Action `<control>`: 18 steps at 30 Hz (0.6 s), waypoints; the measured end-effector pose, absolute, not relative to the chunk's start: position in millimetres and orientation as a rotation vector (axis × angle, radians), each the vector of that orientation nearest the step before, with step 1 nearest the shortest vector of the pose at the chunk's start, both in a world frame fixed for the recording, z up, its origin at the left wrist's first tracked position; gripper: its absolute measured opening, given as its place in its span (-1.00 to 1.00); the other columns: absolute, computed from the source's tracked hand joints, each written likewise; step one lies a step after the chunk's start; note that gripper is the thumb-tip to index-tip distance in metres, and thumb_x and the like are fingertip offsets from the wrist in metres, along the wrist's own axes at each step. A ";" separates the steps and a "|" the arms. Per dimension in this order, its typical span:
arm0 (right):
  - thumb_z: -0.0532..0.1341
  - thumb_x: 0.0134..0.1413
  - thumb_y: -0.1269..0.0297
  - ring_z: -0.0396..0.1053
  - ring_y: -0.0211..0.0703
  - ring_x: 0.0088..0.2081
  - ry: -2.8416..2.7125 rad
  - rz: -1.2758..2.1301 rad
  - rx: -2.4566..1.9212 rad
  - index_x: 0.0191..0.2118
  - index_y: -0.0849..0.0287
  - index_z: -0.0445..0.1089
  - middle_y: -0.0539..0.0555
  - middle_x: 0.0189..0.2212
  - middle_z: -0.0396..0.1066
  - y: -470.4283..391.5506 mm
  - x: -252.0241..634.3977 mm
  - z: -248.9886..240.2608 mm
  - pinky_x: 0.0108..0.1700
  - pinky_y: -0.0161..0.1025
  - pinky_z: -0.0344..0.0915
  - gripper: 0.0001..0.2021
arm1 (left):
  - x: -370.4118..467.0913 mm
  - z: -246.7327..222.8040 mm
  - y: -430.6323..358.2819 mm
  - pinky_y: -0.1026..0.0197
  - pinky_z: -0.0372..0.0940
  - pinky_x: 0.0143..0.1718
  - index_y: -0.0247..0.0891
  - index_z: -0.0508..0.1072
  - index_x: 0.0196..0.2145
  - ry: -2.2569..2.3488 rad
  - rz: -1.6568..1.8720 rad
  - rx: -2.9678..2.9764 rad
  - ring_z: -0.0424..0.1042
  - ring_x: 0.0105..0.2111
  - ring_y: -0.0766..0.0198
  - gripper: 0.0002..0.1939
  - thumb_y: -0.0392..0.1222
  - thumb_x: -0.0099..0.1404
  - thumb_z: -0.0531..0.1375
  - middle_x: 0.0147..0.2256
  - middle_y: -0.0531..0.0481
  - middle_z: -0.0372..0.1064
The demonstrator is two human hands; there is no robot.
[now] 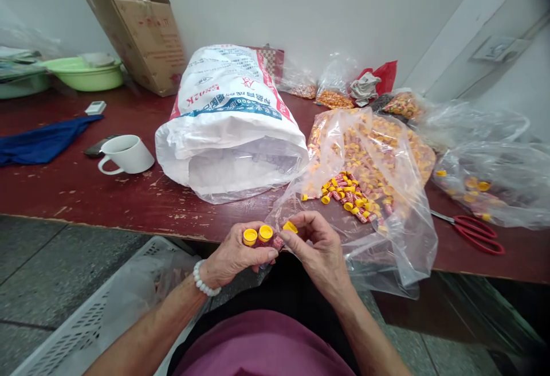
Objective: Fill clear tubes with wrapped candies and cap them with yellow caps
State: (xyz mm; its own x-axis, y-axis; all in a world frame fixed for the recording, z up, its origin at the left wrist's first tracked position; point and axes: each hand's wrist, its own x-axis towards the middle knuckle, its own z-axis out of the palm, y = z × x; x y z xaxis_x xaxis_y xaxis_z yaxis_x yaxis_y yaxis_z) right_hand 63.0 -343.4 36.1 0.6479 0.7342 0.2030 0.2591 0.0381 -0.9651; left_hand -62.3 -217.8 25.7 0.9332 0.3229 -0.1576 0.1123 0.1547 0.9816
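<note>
Left hand: left hand [234, 258] was closed around a few small red tubes [266, 242], two yellow caps [258, 234] standing up above the fingers, white bead bracelet [203, 283] on the wrist.
Right hand: right hand [315, 247] pinched one more yellow-capped tube [289, 227] between thumb and fingertips, touching the bunch in the left hand.
Where held: both hands were in front of the body, just past the near table edge [129, 224], above the lap.
Nearest pile: loose red tubes with yellow caps [350, 195] lay at the mouth of an open clear plastic bag [387, 210] on the table, near the right hand.
Inside bag: many more of the same tubes sat further back in that bag, blurred by the plastic.
Big sack: a white woven sack [232, 118] lay on its side left of the clear bag, its mouth open toward the person.
Right side: red-handled scissors [475, 231] lay on the table beside another clear bag [494, 184] holding a few capped pieces.
Left side: white mug [126, 154], blue cloth [43, 141], green basin [86, 73] and cardboard box [141, 26] were well apart from the hands.
Below: a white plastic crate [86, 313] sat on the floor by the left arm.
</note>
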 end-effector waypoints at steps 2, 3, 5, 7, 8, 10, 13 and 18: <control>0.23 0.09 0.18 0.34 -0.25 -0.39 -1.103 0.306 -1.632 -0.31 0.12 0.33 -0.01 -0.40 0.41 -346.0 62.0 34.3 -0.33 -0.27 0.26 -0.86 | -61.5 24.1 -219.9 0.41 0.15 -0.66 -0.35 0.43 -0.29 0.360 0.171 1.380 0.35 -0.51 0.34 -0.75 -0.15 0.11 0.29 -0.47 0.00 0.35; 0.22 0.10 0.18 0.36 -0.19 -0.26 -1.221 0.218 -1.662 -0.29 0.12 0.34 0.05 -0.28 0.42 -347.5 61.9 33.3 -0.22 -0.22 0.27 -0.86 | -61.0 23.3 -220.6 0.41 0.13 -0.67 -0.35 0.43 -0.30 0.355 0.177 1.353 0.33 -0.54 0.36 -0.76 -0.15 0.12 0.28 -0.48 0.00 0.35; 0.30 -0.02 0.12 0.27 -0.02 0.01 -1.425 0.071 -1.693 -0.18 0.11 0.32 0.16 0.00 0.31 -349.7 61.0 30.7 -0.01 -0.07 0.21 -0.70 | -59.9 22.2 -221.9 0.40 0.10 -0.69 -0.36 0.43 -0.33 0.347 0.183 1.284 0.31 -0.57 0.38 -0.79 -0.15 0.13 0.26 -0.47 -0.01 0.35; 0.42 -0.27 0.05 0.17 0.11 0.11 -1.544 -0.018 -1.726 -0.03 0.13 0.23 0.24 0.12 0.18 -349.8 57.5 26.6 0.06 0.03 0.16 -0.36 | -58.8 22.0 -223.9 0.38 0.14 -0.65 -0.35 0.43 -0.32 0.351 0.184 1.182 0.33 -0.56 0.37 -0.81 -0.17 0.13 0.26 -0.43 -0.02 0.36; 0.45 -0.35 0.07 0.17 0.14 0.10 -1.561 -0.055 -1.740 0.00 0.14 0.17 0.27 0.10 0.18 -349.0 54.6 24.5 0.05 0.05 0.17 -0.26 | -58.2 21.9 -225.3 0.37 0.18 -0.61 -0.35 0.44 -0.33 0.352 0.188 1.127 0.35 -0.56 0.37 -0.82 -0.19 0.12 0.26 -0.43 -0.01 0.36; 0.45 -0.37 0.19 0.25 0.10 0.01 -1.515 -0.120 -1.743 0.00 0.15 0.12 0.24 -0.01 0.27 -345.7 47.5 21.0 -0.03 0.01 0.23 -0.26 | -56.7 21.3 -228.9 0.34 0.24 -0.54 -0.35 0.44 -0.36 0.361 0.207 1.031 0.34 -0.56 0.38 -0.84 -0.23 0.10 0.28 -0.46 0.01 0.36; 0.35 -0.29 0.34 0.32 -0.06 -0.23 -1.394 -0.130 -1.728 -0.16 0.15 0.15 0.11 -0.26 0.31 -338.6 38.2 20.0 -0.22 -0.12 0.29 -0.49 | -54.5 17.8 -233.9 0.33 0.26 -0.52 -0.37 0.46 -0.39 0.390 0.226 0.929 0.33 -0.57 0.40 -0.85 -0.25 0.06 0.30 -0.49 0.01 0.36; 0.39 -0.29 0.24 0.31 -0.11 -0.31 -1.385 0.142 -1.749 -0.17 0.14 0.20 0.06 -0.31 0.30 -328.7 32.6 18.7 -0.30 -0.17 0.31 -0.50 | -60.6 10.6 -230.1 0.32 0.31 -0.51 -0.38 0.47 -0.41 0.488 0.256 0.830 0.38 -0.54 0.35 -0.85 -0.24 0.06 0.30 -0.49 -0.01 0.39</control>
